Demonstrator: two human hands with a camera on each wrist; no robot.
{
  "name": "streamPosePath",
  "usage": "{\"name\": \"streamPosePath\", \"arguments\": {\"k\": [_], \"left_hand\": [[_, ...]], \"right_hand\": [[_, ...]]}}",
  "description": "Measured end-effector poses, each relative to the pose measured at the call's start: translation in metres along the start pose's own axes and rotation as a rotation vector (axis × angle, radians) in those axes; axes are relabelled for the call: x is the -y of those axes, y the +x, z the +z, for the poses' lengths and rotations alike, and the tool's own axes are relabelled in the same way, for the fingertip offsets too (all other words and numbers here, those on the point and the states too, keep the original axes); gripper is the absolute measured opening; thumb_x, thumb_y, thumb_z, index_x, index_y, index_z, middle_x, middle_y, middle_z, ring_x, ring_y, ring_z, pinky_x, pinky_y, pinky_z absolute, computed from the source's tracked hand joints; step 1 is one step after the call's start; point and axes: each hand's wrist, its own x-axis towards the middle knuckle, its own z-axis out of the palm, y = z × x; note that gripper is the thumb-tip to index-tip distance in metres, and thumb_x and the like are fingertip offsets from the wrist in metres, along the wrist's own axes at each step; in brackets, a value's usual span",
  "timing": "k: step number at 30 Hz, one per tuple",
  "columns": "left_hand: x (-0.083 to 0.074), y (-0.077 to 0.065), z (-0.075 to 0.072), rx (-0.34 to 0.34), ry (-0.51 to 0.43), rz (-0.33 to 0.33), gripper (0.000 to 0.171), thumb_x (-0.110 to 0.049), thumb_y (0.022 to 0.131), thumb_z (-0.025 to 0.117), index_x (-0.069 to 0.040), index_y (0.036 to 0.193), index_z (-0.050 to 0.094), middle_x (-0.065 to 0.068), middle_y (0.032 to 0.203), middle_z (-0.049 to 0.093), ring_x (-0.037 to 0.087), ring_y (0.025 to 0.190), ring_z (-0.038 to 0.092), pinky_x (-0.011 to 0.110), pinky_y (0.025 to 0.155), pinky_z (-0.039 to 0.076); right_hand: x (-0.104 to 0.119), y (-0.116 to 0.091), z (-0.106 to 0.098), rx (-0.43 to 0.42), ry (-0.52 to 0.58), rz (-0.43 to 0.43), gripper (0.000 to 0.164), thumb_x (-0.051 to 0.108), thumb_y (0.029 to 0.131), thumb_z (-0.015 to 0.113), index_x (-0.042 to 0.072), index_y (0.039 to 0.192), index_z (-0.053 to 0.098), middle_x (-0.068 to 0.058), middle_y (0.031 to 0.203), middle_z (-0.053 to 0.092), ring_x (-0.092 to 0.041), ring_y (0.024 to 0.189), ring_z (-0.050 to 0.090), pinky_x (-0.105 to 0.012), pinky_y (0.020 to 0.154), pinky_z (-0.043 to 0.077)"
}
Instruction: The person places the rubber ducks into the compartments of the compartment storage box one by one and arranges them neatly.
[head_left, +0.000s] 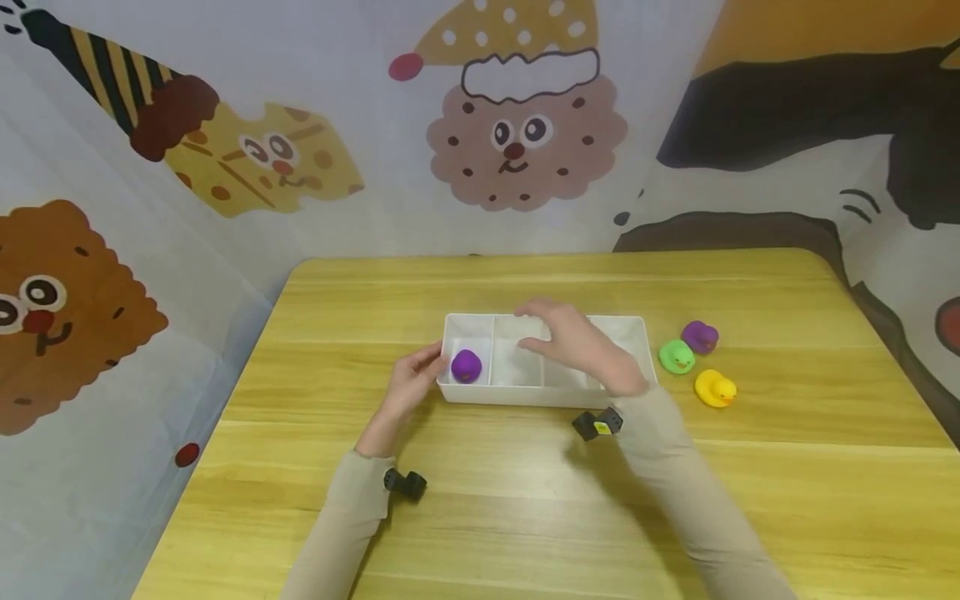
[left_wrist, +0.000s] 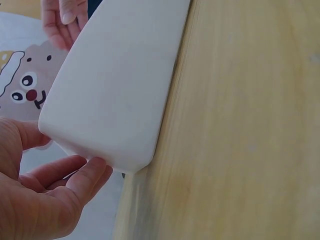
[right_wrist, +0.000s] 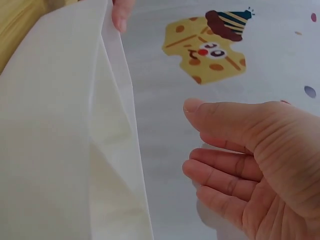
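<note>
A white divided box [head_left: 491, 395] sits on the table, a purple rubber duck [head_left: 467, 366] in its leftmost compartment. My left hand [head_left: 411, 382] holds the box by its left end, thumb at the rim and bent fingers against the end wall, as the left wrist view shows. Above the middle compartments hovers my right hand [head_left: 573, 340], its fingers loosely bent with nothing between them. In the right wrist view, that same hand [right_wrist: 245, 160] is beside the box rim, thumb and fingers apart.
Just right of the box lie a green rubber duck [head_left: 677, 357], another purple duck [head_left: 701, 337] and a yellow duck [head_left: 716, 389]. The wooden table [head_left: 510, 500] meets a cartoon-printed cloth [head_left: 390, 225] at its far edge.
</note>
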Motion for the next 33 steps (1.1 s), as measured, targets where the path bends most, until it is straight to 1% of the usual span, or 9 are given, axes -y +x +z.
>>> {"name": "streamPosePath", "arguments": {"k": [6, 10, 13, 17, 21, 29, 30, 31, 33], "left_hand": [[0.000, 0.000, 0.000, 0.001, 0.000, 0.004, 0.039, -0.007, 0.092, 0.058, 0.004, 0.128, 0.052, 0.020, 0.133, 0.051, 0.032, 0.122, 0.048, 0.038, 0.102, 0.041], [0.000, 0.000, 0.000, 0.000, 0.009, 0.009, 0.038, -0.007, 0.092, 0.057, 0.004, 0.128, 0.052, 0.020, 0.132, 0.051, 0.032, 0.122, 0.049, 0.038, 0.101, 0.043], [0.000, 0.000, -0.001, -0.004, 0.007, 0.005, 0.038, -0.008, 0.091, 0.058, 0.003, 0.128, 0.053, 0.020, 0.132, 0.052, 0.031, 0.121, 0.050, 0.038, 0.100, 0.044], [0.001, 0.001, -0.001, -0.009, -0.013, -0.001, 0.039, -0.007, 0.091, 0.059, 0.004, 0.127, 0.053, 0.020, 0.131, 0.052, 0.031, 0.121, 0.050, 0.037, 0.100, 0.044], [0.001, 0.001, -0.001, -0.002, -0.012, -0.001, 0.039, -0.007, 0.091, 0.058, 0.005, 0.128, 0.052, 0.021, 0.132, 0.051, 0.032, 0.121, 0.049, 0.037, 0.100, 0.044], [0.001, 0.000, -0.002, 0.011, 0.021, -0.005, 0.039, -0.010, 0.092, 0.058, 0.003, 0.129, 0.052, 0.019, 0.134, 0.051, 0.031, 0.122, 0.048, 0.038, 0.100, 0.044], [0.001, 0.000, -0.002, 0.011, 0.024, -0.004, 0.039, -0.010, 0.092, 0.058, 0.003, 0.129, 0.052, 0.019, 0.133, 0.051, 0.032, 0.122, 0.049, 0.038, 0.100, 0.044], [-0.003, -0.002, -0.001, 0.013, 0.025, -0.009, 0.039, -0.010, 0.092, 0.058, 0.003, 0.129, 0.052, 0.020, 0.133, 0.051, 0.032, 0.122, 0.048, 0.038, 0.100, 0.043], [-0.003, -0.001, -0.001, 0.017, 0.024, -0.005, 0.039, -0.009, 0.092, 0.058, 0.003, 0.128, 0.052, 0.021, 0.133, 0.051, 0.033, 0.122, 0.048, 0.039, 0.100, 0.043]], "right_hand": [[-0.014, -0.013, -0.011, -0.066, -0.029, -0.008, 0.043, 0.010, 0.082, 0.072, -0.005, 0.118, 0.057, -0.021, 0.118, 0.061, -0.036, 0.111, 0.055, -0.046, 0.099, 0.044], [-0.023, -0.021, -0.019, -0.101, -0.051, 0.028, 0.044, 0.011, 0.081, 0.073, -0.004, 0.119, 0.058, -0.021, 0.120, 0.060, -0.037, 0.112, 0.055, -0.048, 0.098, 0.044], [-0.029, -0.028, -0.027, -0.111, -0.048, 0.061, 0.044, 0.011, 0.082, 0.072, -0.006, 0.120, 0.057, -0.023, 0.121, 0.059, -0.039, 0.112, 0.054, -0.050, 0.098, 0.043], [-0.037, -0.037, -0.037, -0.120, -0.041, 0.078, 0.043, 0.009, 0.083, 0.070, -0.006, 0.120, 0.056, -0.024, 0.121, 0.058, -0.040, 0.112, 0.053, -0.052, 0.098, 0.042], [-0.047, -0.048, -0.045, -0.132, -0.047, 0.097, 0.043, 0.008, 0.084, 0.069, -0.006, 0.121, 0.055, -0.024, 0.122, 0.057, -0.041, 0.112, 0.053, -0.053, 0.097, 0.042], [-0.059, -0.078, -0.061, -0.169, -0.079, 0.179, 0.044, 0.010, 0.084, 0.069, -0.006, 0.122, 0.054, -0.024, 0.122, 0.057, -0.042, 0.111, 0.052, -0.056, 0.094, 0.042], [-0.061, -0.082, -0.063, -0.176, -0.080, 0.183, 0.043, 0.009, 0.084, 0.069, -0.006, 0.122, 0.054, -0.025, 0.121, 0.057, -0.043, 0.109, 0.053, -0.057, 0.093, 0.042], [-0.063, -0.087, -0.066, -0.176, -0.079, 0.192, 0.043, 0.009, 0.084, 0.068, -0.006, 0.122, 0.054, -0.026, 0.120, 0.057, -0.039, 0.100, 0.058, -0.053, 0.089, 0.047], [-0.068, -0.096, -0.069, -0.198, -0.093, 0.190, 0.042, 0.008, 0.083, 0.070, -0.006, 0.121, 0.055, -0.027, 0.117, 0.058, -0.033, 0.085, 0.061, -0.046, 0.079, 0.052]]}}
